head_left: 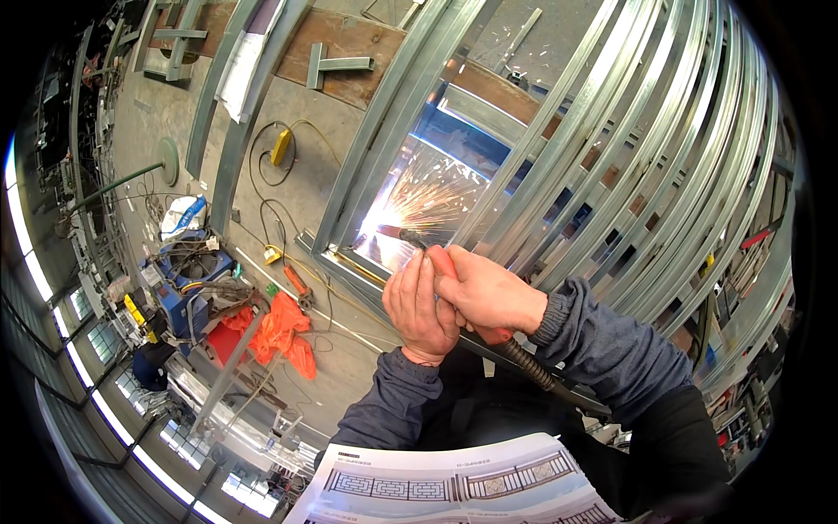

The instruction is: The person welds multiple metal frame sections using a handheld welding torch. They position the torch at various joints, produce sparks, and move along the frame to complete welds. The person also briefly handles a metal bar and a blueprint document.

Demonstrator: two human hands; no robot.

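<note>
A red-handled welding torch (441, 259) is gripped in my right hand (493, 293), its black ribbed cable (532, 367) running back under my right forearm. My left hand (421, 306) is closed against the front of the torch, fingers curled by its neck. At the torch tip a bright white arc throws orange sparks to the upper right, and its glare hides the joint. The arc sits at the inner corner of a galvanized steel frame (367, 166) made of square tubes. Several parallel steel bars (602, 113) cross the frame on the right.
Printed sheets with railing pictures (454, 480) lie close below my hands. On the floor at left are a blue machine with a fan (192, 266), orange cloth (284, 332), an angle grinder (298, 284) and looping cables. A short T-shaped steel piece (340, 65) rests on a brown plate.
</note>
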